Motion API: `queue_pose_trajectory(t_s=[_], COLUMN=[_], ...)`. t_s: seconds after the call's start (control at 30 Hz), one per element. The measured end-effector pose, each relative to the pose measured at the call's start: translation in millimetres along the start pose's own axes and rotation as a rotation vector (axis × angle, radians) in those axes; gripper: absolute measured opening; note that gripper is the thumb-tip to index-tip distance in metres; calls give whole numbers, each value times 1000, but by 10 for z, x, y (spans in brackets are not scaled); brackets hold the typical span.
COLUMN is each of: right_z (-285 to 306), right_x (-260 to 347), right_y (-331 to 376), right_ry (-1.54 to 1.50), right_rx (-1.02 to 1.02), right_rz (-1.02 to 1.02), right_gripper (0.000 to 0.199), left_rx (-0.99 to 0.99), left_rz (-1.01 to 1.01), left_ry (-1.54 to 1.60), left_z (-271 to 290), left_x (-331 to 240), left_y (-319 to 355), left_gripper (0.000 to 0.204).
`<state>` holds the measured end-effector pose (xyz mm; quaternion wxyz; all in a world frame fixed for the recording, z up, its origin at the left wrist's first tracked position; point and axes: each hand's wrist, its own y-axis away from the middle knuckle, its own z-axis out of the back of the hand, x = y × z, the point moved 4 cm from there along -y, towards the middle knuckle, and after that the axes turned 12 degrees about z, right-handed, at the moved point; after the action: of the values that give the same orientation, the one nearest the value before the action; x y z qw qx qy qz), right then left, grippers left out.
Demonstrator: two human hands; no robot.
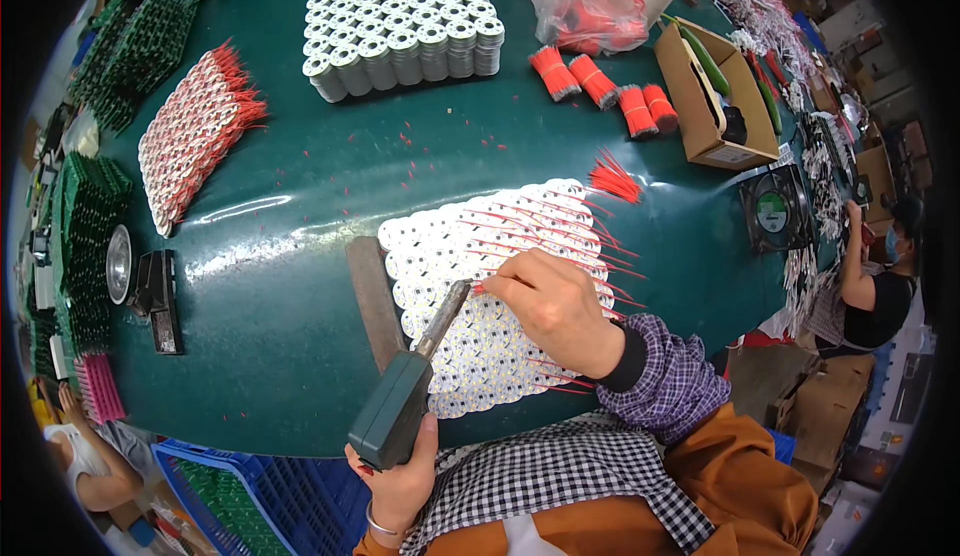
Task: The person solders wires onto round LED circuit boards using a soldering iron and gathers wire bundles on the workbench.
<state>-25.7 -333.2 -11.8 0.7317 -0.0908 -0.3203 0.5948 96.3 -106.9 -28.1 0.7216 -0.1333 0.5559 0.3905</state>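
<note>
Two bare hands are at work over the bench (300, 356), held apart from each other, each closed on something of its own. From where I stand, the left hand (405, 481) is wrapped around the lower end of a dark green gun-shaped tool (388, 416), a bracelet at its wrist. The tool's metal barrel slants up and to the right, its tip just beside the fingers of the right hand (555, 306). That right hand has thumb and forefinger pinched together on a red wire (478, 287), over a panel of round white boards (480, 351). The panel lies flat near the person's edge of the bench, with more thin red wires fanning out past its right side. Whether the tip touches the wire, I cannot tell.

Along the panel's left side lies a brownish bar (374, 301), its lower part just behind the tool. Beyond the panel's upper right corner sits a loose bunch of red wires (615, 179); farther back are four tied red bundles (596, 83), near a clear plastic bag (590, 1) and an open carton (715, 106) with green things in it. A tall block of stacked white discs (405, 41) stands at the far side. Off to the left, a wired panel (195, 141) has red ends bristling along its right edge. At the right, a dark square fan (773, 213) rests near the bench edge.
</note>
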Motion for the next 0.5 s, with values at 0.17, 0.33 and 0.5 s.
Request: queue_pose_trajectory(t_s=[0.17, 0.33, 0.5], right_z=[-10, 3, 17], right_x=[-1, 11, 16], right_y=[3, -9, -10], right_ry=[7, 15, 26], right_rx=[7, 13, 2], right_rz=[5, 7, -15], right_gripper=[16, 17, 16], left_rx=[0, -30, -51], left_rz=[168, 265, 166], left_ry=[85, 125, 261], left_z=[2, 12, 34], left_x=[-41, -2, -33], left_y=[17, 5, 84], left_gripper=[23, 25, 22])
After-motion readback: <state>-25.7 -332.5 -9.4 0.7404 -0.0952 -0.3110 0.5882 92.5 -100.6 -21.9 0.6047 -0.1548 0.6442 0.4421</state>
